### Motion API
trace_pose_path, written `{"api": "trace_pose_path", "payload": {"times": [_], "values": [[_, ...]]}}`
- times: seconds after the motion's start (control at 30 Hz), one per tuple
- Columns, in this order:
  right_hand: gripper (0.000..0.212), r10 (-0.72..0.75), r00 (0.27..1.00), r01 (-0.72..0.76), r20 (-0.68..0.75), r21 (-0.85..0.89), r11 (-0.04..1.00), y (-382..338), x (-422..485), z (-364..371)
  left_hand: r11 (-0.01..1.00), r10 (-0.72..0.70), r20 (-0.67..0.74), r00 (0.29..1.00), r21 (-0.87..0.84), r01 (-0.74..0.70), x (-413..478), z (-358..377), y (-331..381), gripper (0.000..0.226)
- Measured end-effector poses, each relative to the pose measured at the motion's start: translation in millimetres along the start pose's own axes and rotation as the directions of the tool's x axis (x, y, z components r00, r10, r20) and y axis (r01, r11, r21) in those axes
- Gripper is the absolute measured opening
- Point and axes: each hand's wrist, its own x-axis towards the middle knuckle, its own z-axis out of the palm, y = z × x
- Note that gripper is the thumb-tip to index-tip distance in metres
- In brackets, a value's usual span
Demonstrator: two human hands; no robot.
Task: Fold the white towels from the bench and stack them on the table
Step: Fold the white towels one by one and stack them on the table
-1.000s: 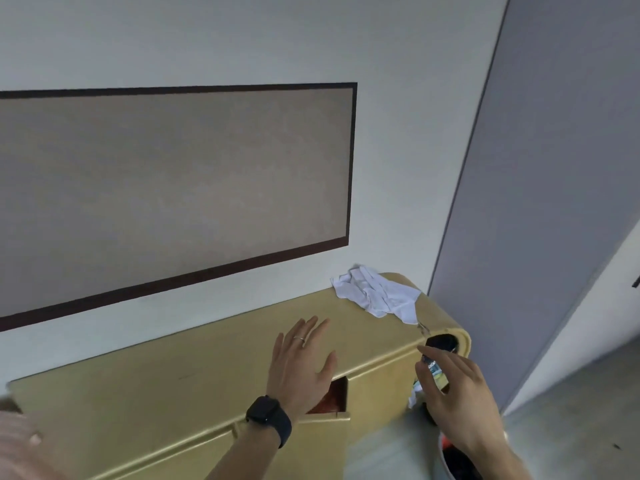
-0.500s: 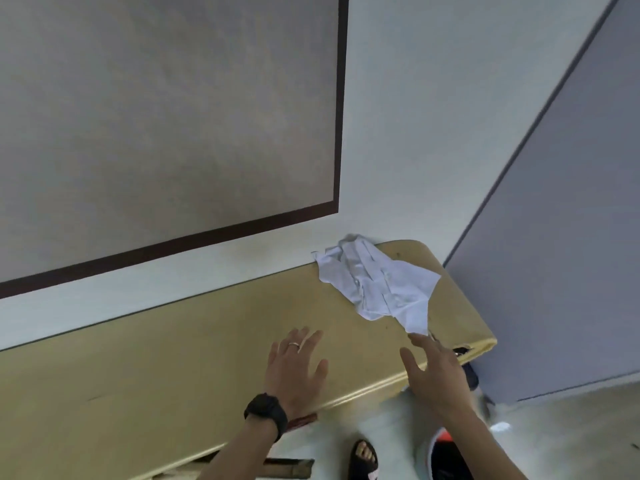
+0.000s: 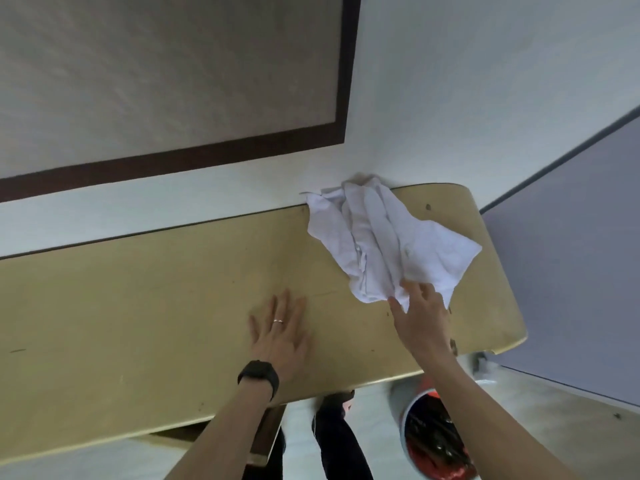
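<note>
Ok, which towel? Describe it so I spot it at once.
Find the long yellow bench against the white wall. At its right end lies a crumpled white towel, the right hand touching its near edge. It is the only cloth there.

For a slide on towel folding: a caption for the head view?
Right hand touches crumpled white towels on a bench; left hand rests flat on it.

Black watch [image 3: 259, 375], thin ring [image 3: 278, 321] (left hand [image 3: 277, 337]); dark trousers [image 3: 341, 441]
</note>
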Motion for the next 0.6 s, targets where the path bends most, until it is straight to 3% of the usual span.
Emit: {"api": "trace_pose_path", "payload": {"times": [0.13, 0.3, 0.4, 0.6], "values": [[0.026, -0.053, 0.998, 0.052, -0.037, -0.035, 0.998, 9, 1, 7, 1.000, 0.002, 0.004, 1.000, -0.003, -0.002, 3, 6, -6, 0.067], [0.044, -0.015, 1.000, 0.012, -0.017, -0.133, 0.991, 6, 3, 4, 1.000, 0.013, 0.064, 0.998, -0.009, -0.013, 2, 0, -7, 0.069], [0.039, -0.012, 1.000, 0.010, -0.008, -0.206, 0.979, -2, 5, 7, 1.000, 0.020, 0.069, 0.997, -0.012, -0.019, 2, -3, -9, 0.069], [0.024, -0.019, 1.000, 0.017, -0.018, -0.105, 0.994, 3, 0, -8, 0.998, 0.059, 0.117, 0.991, -0.017, -0.058, 2, -9, -13, 0.073]]}}
